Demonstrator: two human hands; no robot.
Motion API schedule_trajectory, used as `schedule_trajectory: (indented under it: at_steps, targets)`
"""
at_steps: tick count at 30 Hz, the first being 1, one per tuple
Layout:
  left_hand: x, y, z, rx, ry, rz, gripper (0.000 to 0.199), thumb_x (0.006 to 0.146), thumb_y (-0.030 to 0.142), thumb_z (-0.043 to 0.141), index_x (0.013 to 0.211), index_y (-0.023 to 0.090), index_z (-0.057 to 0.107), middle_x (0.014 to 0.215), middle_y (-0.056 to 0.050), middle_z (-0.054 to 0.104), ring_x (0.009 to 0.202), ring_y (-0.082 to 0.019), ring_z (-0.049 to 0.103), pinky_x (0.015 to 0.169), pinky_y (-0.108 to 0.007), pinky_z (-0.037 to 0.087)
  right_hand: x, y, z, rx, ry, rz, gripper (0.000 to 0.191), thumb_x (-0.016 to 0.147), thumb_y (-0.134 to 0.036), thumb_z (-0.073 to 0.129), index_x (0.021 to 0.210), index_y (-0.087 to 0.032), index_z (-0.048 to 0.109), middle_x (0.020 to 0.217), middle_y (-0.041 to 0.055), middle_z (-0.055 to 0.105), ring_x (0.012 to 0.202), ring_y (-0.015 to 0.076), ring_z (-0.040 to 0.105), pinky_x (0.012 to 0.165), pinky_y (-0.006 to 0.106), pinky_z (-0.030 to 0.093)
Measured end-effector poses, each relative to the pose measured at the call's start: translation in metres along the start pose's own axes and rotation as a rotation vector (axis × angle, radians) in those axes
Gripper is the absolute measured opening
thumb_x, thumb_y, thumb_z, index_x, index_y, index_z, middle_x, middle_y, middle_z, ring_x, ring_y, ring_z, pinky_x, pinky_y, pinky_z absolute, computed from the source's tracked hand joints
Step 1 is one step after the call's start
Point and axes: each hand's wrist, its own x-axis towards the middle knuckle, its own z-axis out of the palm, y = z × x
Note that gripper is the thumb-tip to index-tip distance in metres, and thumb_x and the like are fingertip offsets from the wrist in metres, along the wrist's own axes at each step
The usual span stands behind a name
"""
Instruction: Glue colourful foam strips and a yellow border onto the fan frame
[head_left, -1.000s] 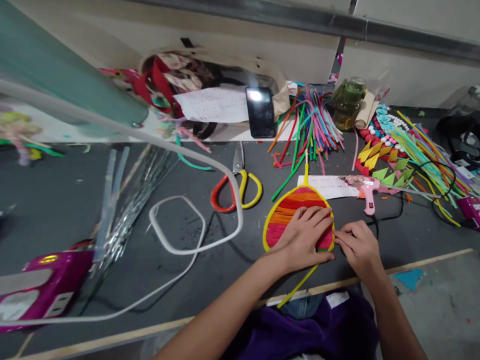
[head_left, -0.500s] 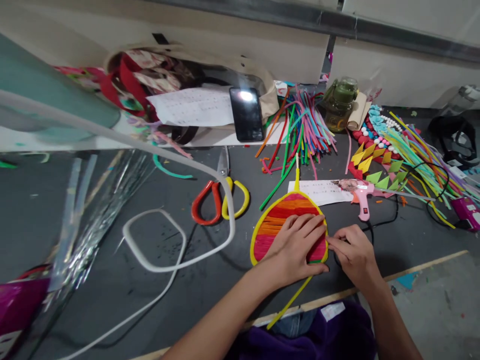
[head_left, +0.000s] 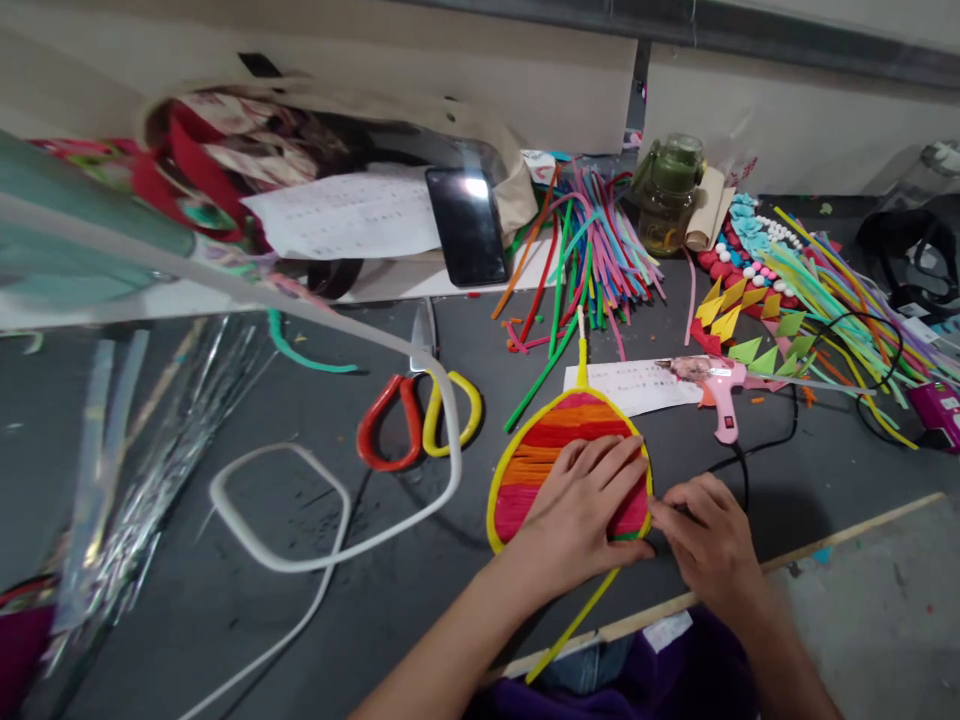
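A round fan-like craft piece (head_left: 536,455), striped in orange, red and pink with a yellow pipe-cleaner rim, lies on the dark table. From its top sticks a short yellow-wrapped stem, and a loose yellow pipe cleaner (head_left: 574,625) trails from its lower edge toward the table's front. My left hand (head_left: 581,510) rests flat across the piece, fingers stretched out. At the right edge, my right hand (head_left: 705,535) is closed with thumb and forefinger pinched at the yellow rim; the fingertips hide the exact spot.
Red-and-yellow-handled scissors (head_left: 420,415) lie left of the piece. A pink glue gun (head_left: 724,400) sits beyond my right hand, over a paper strip (head_left: 626,388). Pipe cleaners (head_left: 600,240), a phone (head_left: 466,228) and a green bottle (head_left: 669,195) stand or lie behind. A white tube (head_left: 375,540) loops at left.
The view has shifted a little, so most things sit further left in it. My left hand stays flat on the piece, and my right hand keeps pinching at its right edge.
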Motion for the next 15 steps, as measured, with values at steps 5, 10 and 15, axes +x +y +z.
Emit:
schedule_trajectory:
  at_steps: [5,10,15]
  targets:
    - [0.0,0.0,-0.002,0.013,-0.02,0.007,0.084,0.069,0.062,0.08,0.137,0.019,0.054,0.149,-0.012,0.051,0.134,-0.035,0.044,0.111,-0.051,0.033,-0.005,-0.001,0.001,-0.089,-0.035,-0.002,0.025,0.093,-0.007,0.056,0.11,-0.021,0.069,0.089,0.0057,0.064,0.082,0.0201,0.053,0.077,0.035,0.043]
    - [0.001,-0.002,-0.003,0.005,-0.042,0.012,0.089,0.07,0.065,0.077,0.142,0.02,0.051,0.151,-0.013,0.049,0.134,-0.035,0.043,0.112,-0.052,0.033,-0.01,-0.005,-0.003,-0.092,-0.037,-0.02,0.024,0.094,-0.009,0.057,0.11,-0.022,0.07,0.084,0.0037,0.064,0.078,0.0187,0.054,0.072,0.035,0.041]
    - [0.0,-0.001,-0.008,-0.016,-0.078,0.008,0.086,0.072,0.057,0.078,0.143,0.02,0.049,0.153,-0.014,0.045,0.136,-0.036,0.042,0.113,-0.054,0.031,-0.014,-0.009,-0.003,-0.091,-0.067,-0.039,0.024,0.096,-0.008,0.054,0.11,-0.02,0.07,0.087,0.0047,0.066,0.081,0.0193,0.054,0.071,0.036,0.041]
